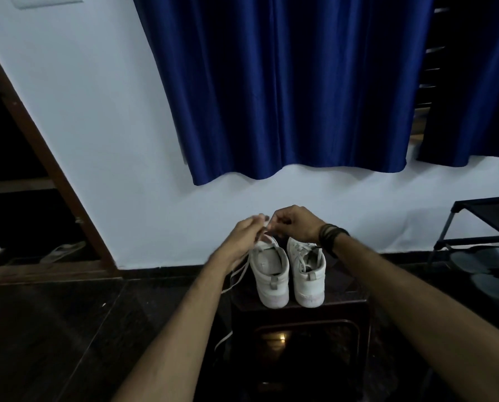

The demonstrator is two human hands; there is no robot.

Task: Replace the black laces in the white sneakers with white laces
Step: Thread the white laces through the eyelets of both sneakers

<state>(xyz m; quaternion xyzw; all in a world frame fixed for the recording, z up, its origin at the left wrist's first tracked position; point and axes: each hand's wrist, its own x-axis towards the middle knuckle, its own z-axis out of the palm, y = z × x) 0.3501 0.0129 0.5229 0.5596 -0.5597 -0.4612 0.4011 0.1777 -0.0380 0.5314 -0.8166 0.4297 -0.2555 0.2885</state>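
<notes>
Two white sneakers stand side by side on a dark wooden stool [355,303], heels toward me. Above the front of the left sneaker [270,274], my left hand [244,235] and my right hand [293,223] meet, both pinching a white lace [239,271]. One length of that lace trails down the left side of the stool toward the floor. The right sneaker [309,274] carries white laces through its eyelets. A dark banded wrist strap sits on my right wrist. The toe ends of both shoes are hidden by my hands.
A white wall and a blue curtain [286,82] lie behind the stool. A black metal rack [474,224] with dark round items stands at the right. A wooden door frame [53,175] and a sandal [64,250] are at the left. The floor is dark tile.
</notes>
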